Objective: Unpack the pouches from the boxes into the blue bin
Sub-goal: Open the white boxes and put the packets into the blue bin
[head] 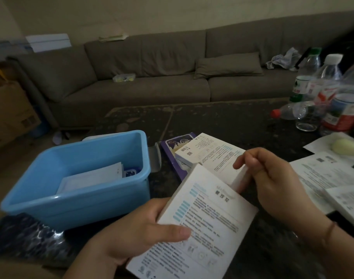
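Indoors, a long grey fabric sofa (pixel 152 77) backs a dark speckled desk (pixel 222 121). On the desk's left stands a smooth blue plastic bin (pixel 75 208) holding flat white pouches (pixel 91 178). Clear plastic bottles (pixel 329 93) crowd the right. The left hand (pixel 139 232) grips a white printed cardboard box (pixel 200 222); the right hand (pixel 272 182) pinches its end flap. Another white box (pixel 208 154) lies just beyond.

Dim room: long grey sofa (pixel 152 73) (one cushion (pixel 228 66)), pale wall (pixel 131 15).
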Tool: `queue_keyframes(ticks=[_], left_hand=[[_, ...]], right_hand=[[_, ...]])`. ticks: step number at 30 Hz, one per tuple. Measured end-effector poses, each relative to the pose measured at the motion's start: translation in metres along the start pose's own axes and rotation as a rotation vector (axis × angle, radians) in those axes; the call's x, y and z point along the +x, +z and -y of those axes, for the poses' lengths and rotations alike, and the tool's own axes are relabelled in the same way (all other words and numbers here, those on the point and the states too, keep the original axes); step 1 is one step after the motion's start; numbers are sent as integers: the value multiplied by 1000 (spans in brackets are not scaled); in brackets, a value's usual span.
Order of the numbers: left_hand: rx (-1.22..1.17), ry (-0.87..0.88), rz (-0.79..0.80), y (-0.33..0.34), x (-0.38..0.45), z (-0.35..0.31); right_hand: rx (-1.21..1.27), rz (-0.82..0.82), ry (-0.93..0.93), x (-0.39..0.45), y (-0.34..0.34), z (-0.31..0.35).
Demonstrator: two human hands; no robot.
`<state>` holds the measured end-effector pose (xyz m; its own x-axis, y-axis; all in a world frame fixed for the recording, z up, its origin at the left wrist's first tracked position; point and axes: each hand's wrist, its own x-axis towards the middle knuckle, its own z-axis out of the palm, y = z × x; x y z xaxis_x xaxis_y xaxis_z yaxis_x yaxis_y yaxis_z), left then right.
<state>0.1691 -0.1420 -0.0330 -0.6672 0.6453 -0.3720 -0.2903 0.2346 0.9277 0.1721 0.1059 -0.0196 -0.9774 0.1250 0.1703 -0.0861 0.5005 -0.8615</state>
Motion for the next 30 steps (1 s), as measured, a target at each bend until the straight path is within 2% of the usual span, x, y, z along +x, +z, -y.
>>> queue_keyframes(ticks=[3,7,9,10,13,15,16,18,20,23,25,30], left_hand=[[29,17,108,-1,-2,1],[-8,57,151,-2,-1,3],[-48,70,154,-3,-2,4],[-88,66,153,-3,-2,4],[-194,40,144,-1,-4,1],[-200,49,116,2,-3,0],[-198,60,83,3,-1,0],[-206,85,40,3,0,2],[-258,94,22,2,1,3],[-318,103,-35,4,0,1],[-257,95,-87,7,1,-1],[-12,197,-254,18,6,-5]], right_hand=[[83,87,86,3,-3,3],[412,213,327,5,-3,2],[554,220,395,7,-3,-1],[603,163,392,8,-4,-3],[636,-183,270,9,-9,-6],[647,-338,45,2,-11,-3],[584,-352,-96,-3,-11,-4],[317,-257,-255,-11,-11,-4],[155,-144,-218,-13,-10,-2],[280,-21,-10,-7,-7,2],[347,-4,66,-3,-6,3],[428,-64,68,-5,-6,12]])
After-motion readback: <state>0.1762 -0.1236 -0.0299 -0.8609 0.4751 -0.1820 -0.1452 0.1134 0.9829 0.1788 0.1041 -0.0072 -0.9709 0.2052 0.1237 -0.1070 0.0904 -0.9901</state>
